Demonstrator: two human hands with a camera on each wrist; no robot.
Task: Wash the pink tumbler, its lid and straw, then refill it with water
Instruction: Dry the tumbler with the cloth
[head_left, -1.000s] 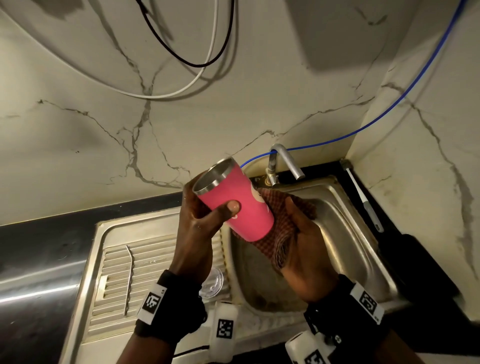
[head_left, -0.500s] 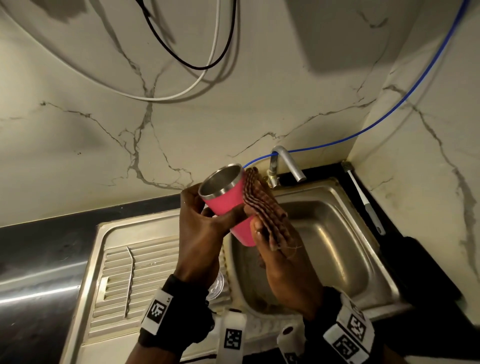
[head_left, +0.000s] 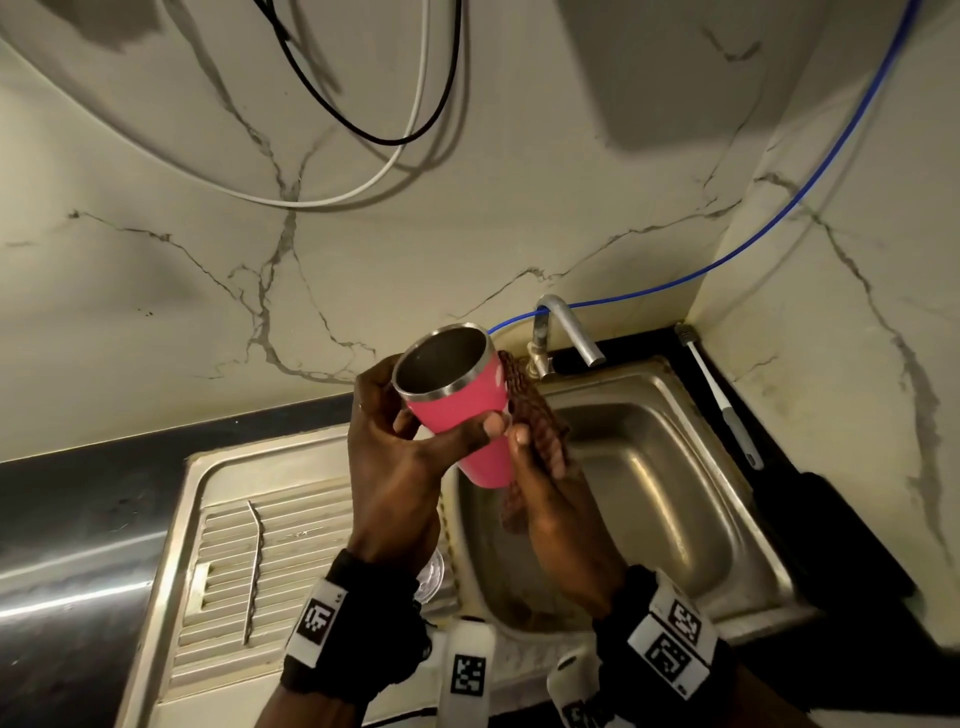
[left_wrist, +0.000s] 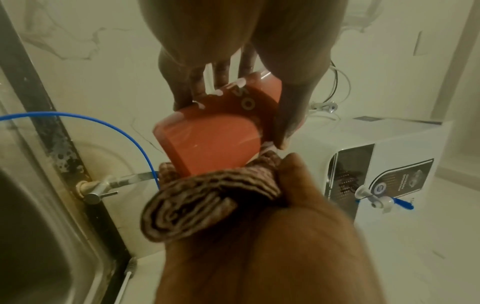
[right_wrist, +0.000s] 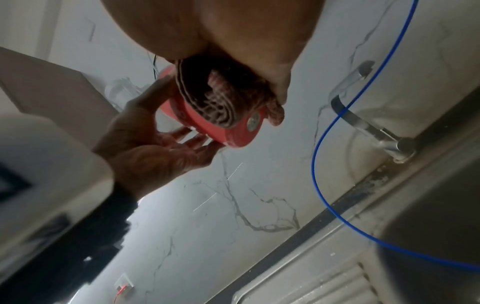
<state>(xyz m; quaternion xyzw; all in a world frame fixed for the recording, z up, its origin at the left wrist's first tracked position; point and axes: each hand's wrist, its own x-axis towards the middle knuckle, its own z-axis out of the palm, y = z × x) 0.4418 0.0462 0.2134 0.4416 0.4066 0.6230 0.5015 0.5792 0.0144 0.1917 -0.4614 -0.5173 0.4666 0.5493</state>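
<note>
The pink tumbler (head_left: 460, 415) hangs tilted over the sink's left rim, its open steel mouth facing up towards me. My left hand (head_left: 452, 439) grips its upper body, thumb in front and fingers behind. My right hand (head_left: 535, 467) holds a folded brown checked cloth (head_left: 530, 410) against the tumbler's right side. From the left wrist, the tumbler (left_wrist: 213, 139) sits above the cloth (left_wrist: 202, 203). In the right wrist view the cloth (right_wrist: 215, 98) lies on the tumbler's (right_wrist: 221, 127) base end. A bent metal straw (head_left: 254, 566) lies on the drainboard. The clear lid (head_left: 435, 574) peeks out beside my left wrist.
A steel sink basin (head_left: 649, 467) lies below and right of the hands, with the tap (head_left: 569, 332) at its back and a blue hose (head_left: 779, 218) running up the wall. A long brush (head_left: 722, 400) lies on the dark counter at right. A white water purifier (left_wrist: 389, 164) stands behind.
The tumbler has turned more upright, its mouth now facing me. My right hand has brought the cloth from under the tumbler up along its right side.
</note>
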